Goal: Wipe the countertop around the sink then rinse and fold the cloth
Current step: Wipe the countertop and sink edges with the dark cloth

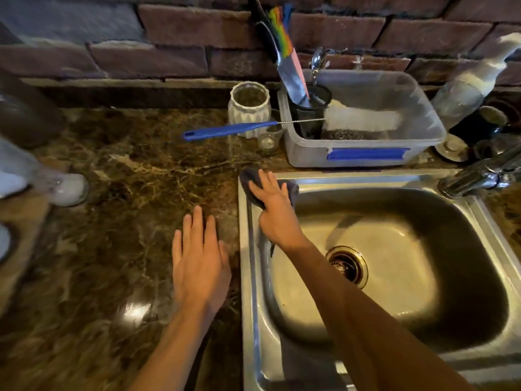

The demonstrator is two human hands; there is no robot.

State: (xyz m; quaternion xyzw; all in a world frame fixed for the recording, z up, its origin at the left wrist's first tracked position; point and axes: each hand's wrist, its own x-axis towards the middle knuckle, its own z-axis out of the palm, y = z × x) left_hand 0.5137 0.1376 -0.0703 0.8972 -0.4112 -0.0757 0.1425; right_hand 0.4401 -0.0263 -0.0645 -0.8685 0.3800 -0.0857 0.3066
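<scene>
A dark grey cloth (249, 179) lies on the far left corner of the steel sink's rim (249, 277). My right hand (275, 207) presses flat on the cloth, fingers spread, and covers most of it. Part of the cloth hangs over the rim into the basin. My left hand (198, 258) rests palm down on the brown marbled countertop (127, 193), just left of the sink, holding nothing. The basin looks wet, with a drain (348, 265) at its middle.
Behind the sink stands a clear plastic bin (423, 136) with a black utensil holder, knives and a sponge. A blue bottle brush (228, 129) sticks out leftward from it, past a white ribbed jar (249, 107). The faucet (479, 173) is at the right; glass items sit at the left edge.
</scene>
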